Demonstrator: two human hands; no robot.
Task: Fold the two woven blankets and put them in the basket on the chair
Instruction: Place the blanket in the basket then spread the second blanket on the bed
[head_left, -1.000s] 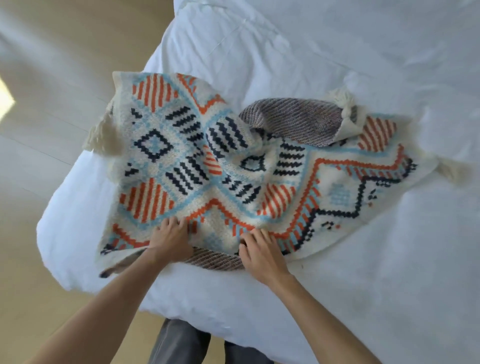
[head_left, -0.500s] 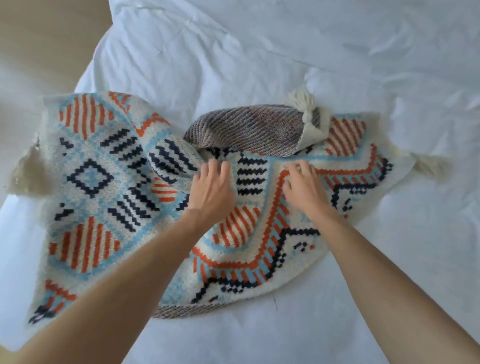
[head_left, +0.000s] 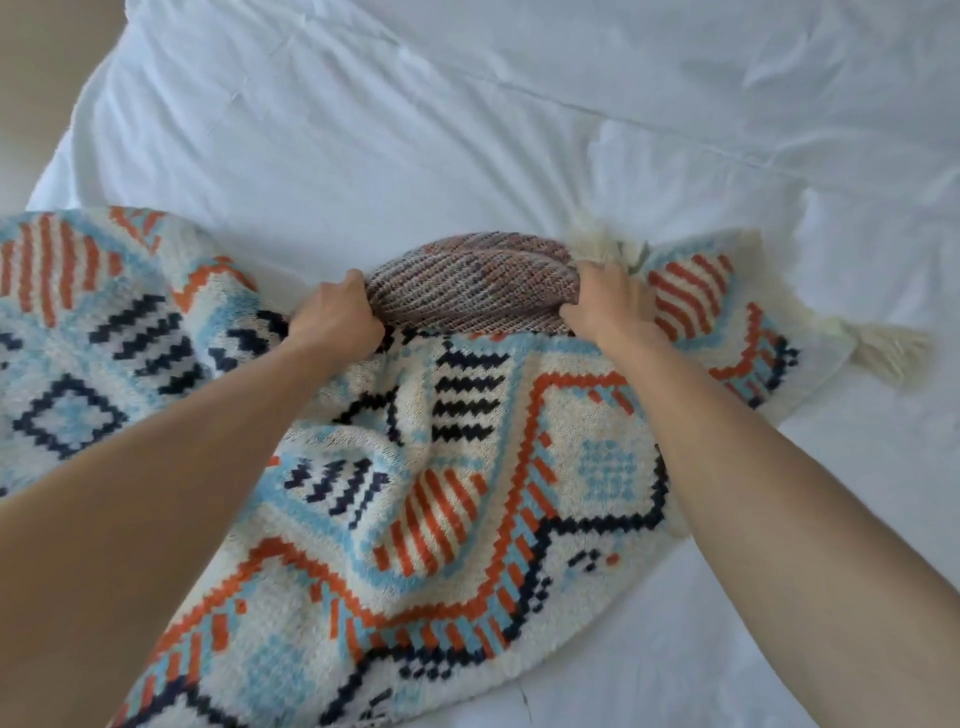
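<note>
A woven blanket with orange, navy and light-blue patterns on cream lies rumpled across the white bed. At its far edge a section is turned back, showing the brownish striped underside. My left hand grips the left end of that turned-back section, fingers curled into the fabric. My right hand grips its right end, just below a cream tassel. Another tassel sticks out at the blanket's right corner. Only one blanket shows; no basket or chair is in view.
The white duvet is wrinkled and stretches beyond the blanket to the far and right sides. The bed's corner and a strip of pale floor show at the upper left.
Both hands moved from the blanket's near edge, across its middle, to the far turned-back fold and closed on it. The view moved in closer over the bed.
</note>
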